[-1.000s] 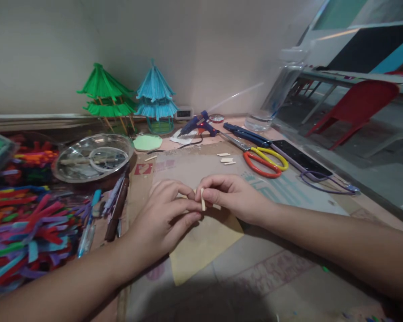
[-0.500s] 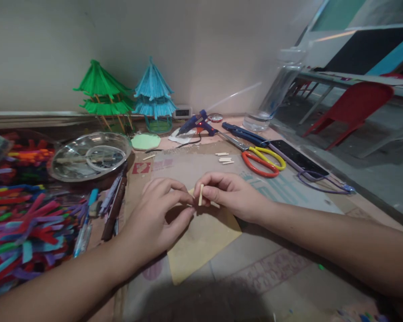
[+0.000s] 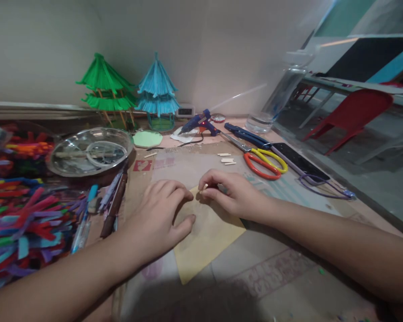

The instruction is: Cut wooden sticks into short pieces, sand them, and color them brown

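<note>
My right hand pinches a short wooden stick between thumb and forefinger, just above a yellow sheet of paper. Most of the stick is hidden by the fingers. My left hand rests at the left side of the sheet, thumb and fingers apart, with nothing in it. Beyond the hands lie several more short sticks on the printed cardboard. One single stick lies farther left.
Scissors, a blue cutter, a phone and a glue gun lie behind the hands. Green and blue roofed models stand near the wall. Leftward are a metal dish and colourful fuzzy strips.
The stick in my right hand has gone from upright and visible to mostly hidden in the pinch. My left thumb and fingers have spread apart and drawn away from the right hand.
</note>
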Demonstrator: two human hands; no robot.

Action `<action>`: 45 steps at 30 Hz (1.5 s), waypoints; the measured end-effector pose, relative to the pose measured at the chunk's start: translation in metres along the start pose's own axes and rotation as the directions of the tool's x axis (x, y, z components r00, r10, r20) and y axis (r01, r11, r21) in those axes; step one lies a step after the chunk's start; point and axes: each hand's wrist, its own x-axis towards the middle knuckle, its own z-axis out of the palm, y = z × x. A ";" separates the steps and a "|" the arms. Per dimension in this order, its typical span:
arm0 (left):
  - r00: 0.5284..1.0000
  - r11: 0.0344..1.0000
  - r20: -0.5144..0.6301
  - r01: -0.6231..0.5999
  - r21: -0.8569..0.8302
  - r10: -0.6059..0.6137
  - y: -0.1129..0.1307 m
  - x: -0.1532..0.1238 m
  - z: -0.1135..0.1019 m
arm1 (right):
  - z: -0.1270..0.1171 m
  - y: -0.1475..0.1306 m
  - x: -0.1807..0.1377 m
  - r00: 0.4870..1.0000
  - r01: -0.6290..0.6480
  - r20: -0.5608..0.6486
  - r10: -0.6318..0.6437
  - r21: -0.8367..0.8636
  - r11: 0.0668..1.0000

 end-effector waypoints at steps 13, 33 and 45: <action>0.999 1.000 -0.022 -0.024 0.017 0.024 -0.002 -0.001 0.005 | -0.006 0.010 0.004 0.987 0.153 0.112 -0.119 -0.381 0.912; 0.998 0.999 -0.045 -0.033 0.036 0.035 -0.004 -0.003 0.010 | -0.012 0.017 0.006 0.995 -0.080 0.081 0.063 0.224 0.971; 0.956 0.973 -0.247 -0.194 -0.124 0.159 0.000 0.000 -0.004 | 0.002 0.000 -0.003 0.986 -0.161 0.118 0.115 0.539 0.827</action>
